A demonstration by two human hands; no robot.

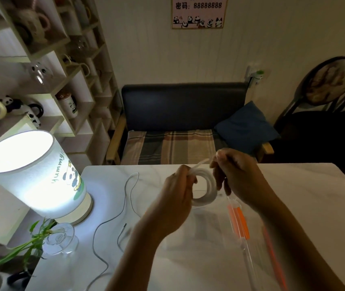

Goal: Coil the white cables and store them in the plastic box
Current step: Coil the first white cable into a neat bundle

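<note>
A white cable [207,185] is wound into a round coil held above the white table [304,206]. My left hand [178,198] grips the coil's left side. My right hand [236,175] pinches the cable's loose end at the coil's upper right. Below my hands lies the clear plastic box [209,234] with orange clasps [240,222]; its walls are hard to make out. A second white cable [129,192] trails loose across the table to the left, one end [123,227] lying near my left forearm.
A lit cylindrical lamp [33,175] stands at the table's left edge, with a glass vase of green stems [59,240] in front of it. Shelves of mugs line the left wall. A dark sofa [180,127] sits beyond the table.
</note>
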